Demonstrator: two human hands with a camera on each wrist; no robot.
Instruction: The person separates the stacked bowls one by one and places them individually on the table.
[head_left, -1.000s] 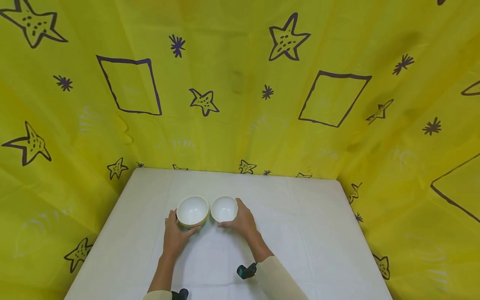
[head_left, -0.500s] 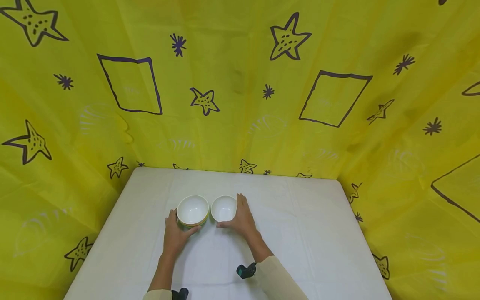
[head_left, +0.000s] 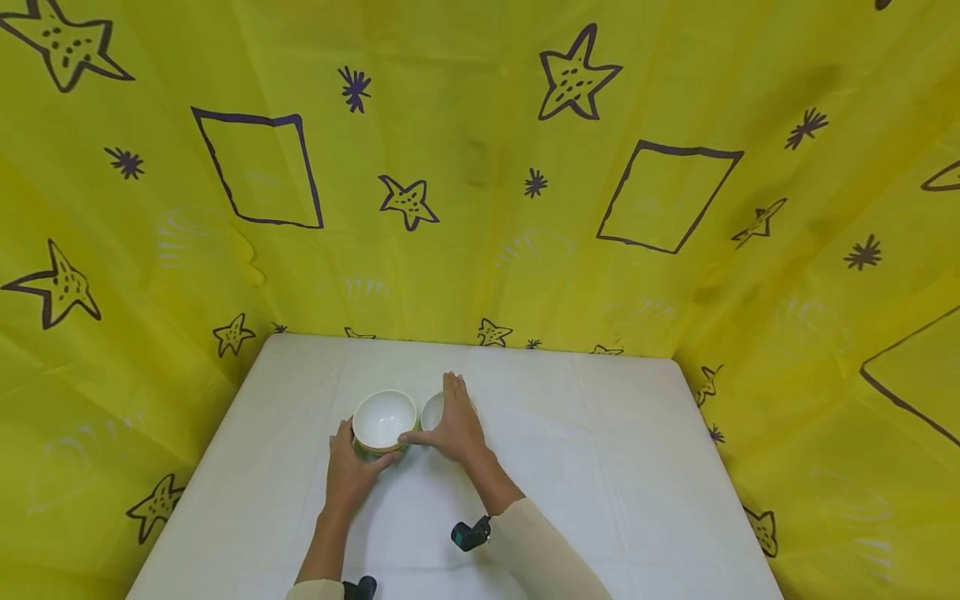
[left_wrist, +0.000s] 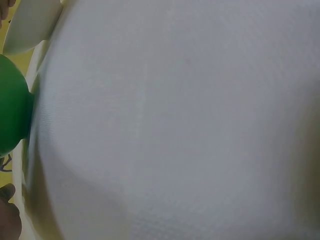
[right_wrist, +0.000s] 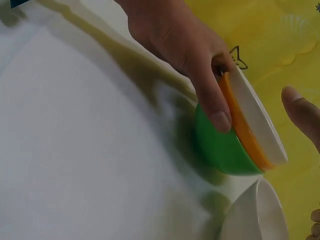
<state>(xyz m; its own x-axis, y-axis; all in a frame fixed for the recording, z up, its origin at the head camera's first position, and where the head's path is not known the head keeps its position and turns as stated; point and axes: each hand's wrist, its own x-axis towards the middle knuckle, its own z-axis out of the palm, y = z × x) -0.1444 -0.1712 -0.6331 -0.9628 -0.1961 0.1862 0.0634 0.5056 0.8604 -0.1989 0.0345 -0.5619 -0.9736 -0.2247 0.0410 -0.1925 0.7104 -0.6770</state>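
Observation:
My left hand [head_left: 348, 473] grips a stack of nested bowls on the table, thumb on the near side. The stack shows a green bowl [right_wrist: 222, 152] at the bottom, an orange bowl [right_wrist: 242, 127] inside it and a white bowl [head_left: 384, 419] on top. To its right sits a separate white bowl [head_left: 432, 412], partly hidden by my right hand [head_left: 459, 427]. That hand hovers over it with fingers extended, thumb reaching left to the stack's rim; whether it touches cannot be told. The left wrist view catches only the green bowl [left_wrist: 12, 107] and the separate bowl [left_wrist: 32, 27].
A white cloth covers the table [head_left: 600, 467]. Behind and on both sides hangs a yellow curtain [head_left: 480, 275] with drawn stars and frames. Dark wrist cameras [head_left: 471, 534] sit at both sleeves.
My right hand has let go of the separate white bowl and moved left across it towards the stack. The left hand and the bowls have stayed in place.

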